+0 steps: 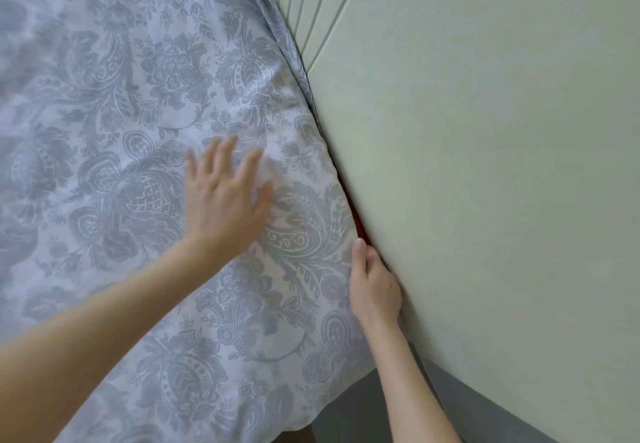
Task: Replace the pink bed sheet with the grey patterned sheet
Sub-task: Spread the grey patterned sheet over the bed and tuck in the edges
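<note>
Across the whole top of the bed, which is hidden beneath it, lies the grey patterned sheet (121,96). It is pale, with large grey floral and paisley figures, and shows only soft ripples. Its right edge runs against a pale upright panel (485,165), and its near edge hangs over the bed's near right corner.

The left hand (225,200) lies palm down on the sheet, a little in from the right edge. Its fingers are straight and spread, grasping nothing, and they look blurred. The right hand (374,283) is at the right edge itself, wedged between sheet and panel. Its thumb lies along the cloth and its fingers curl over the sheet's edge, grasping it. The fingertips are hidden in the gap.

Just beyond that thumb, a thin red strip (359,226) shows in the gap between sheet and panel; what it belongs to cannot be told. Both forearms are bare and reach in from the near side.

Parallel grooves (311,10) line the panel toward its far end. Grey floor (363,408) shows below the bed's near right corner.
</note>
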### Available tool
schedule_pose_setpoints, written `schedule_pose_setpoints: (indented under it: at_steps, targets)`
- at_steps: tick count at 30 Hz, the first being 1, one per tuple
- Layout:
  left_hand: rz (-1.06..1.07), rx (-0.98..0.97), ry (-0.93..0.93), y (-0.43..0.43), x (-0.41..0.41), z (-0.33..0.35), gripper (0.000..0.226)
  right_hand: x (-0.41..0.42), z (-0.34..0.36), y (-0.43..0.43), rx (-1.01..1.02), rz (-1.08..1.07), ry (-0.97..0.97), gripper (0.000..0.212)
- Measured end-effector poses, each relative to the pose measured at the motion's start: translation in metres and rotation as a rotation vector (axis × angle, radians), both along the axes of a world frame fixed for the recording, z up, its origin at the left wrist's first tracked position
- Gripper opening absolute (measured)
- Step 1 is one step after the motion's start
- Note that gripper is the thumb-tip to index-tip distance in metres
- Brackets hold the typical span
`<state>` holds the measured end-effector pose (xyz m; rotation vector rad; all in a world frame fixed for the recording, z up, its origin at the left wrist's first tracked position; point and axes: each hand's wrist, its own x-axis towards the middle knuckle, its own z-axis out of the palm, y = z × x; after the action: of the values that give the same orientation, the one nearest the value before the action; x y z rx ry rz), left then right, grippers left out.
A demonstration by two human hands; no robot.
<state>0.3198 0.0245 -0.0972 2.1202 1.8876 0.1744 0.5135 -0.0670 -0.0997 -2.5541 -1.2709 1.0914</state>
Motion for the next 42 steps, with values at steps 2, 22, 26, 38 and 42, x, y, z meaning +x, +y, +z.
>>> schedule_pose_setpoints:
  at_steps: [2, 22, 26, 38, 42]
  targets:
    - [0.153, -0.276, 0.022, -0.023, -0.014, -0.009, 0.079, 0.003, 0.009, 0.008, -0.113, -0.013, -0.042, 0.058]
    - [0.201, -0.418, -0.458, -0.036, -0.044, 0.044, 0.034, -0.032, 0.038, -0.039, 0.175, 0.882, -0.533, 0.052]
    - [0.657, -0.35, -0.443, -0.134, -0.138, 0.064, 0.03, -0.103, 0.085, -0.041, 0.323, 1.226, -0.338, 0.034]
    - [1.653, -0.112, -0.477, -0.464, -0.315, 0.185, 0.024, -0.373, 0.205, -0.134, 0.383, 2.123, -0.121, 0.022]
    - [1.863, 0.101, -0.609, -0.564, -0.351, 0.223, 0.016, -0.457, 0.256, -0.213, 0.474, 2.234, -0.033, 0.027]
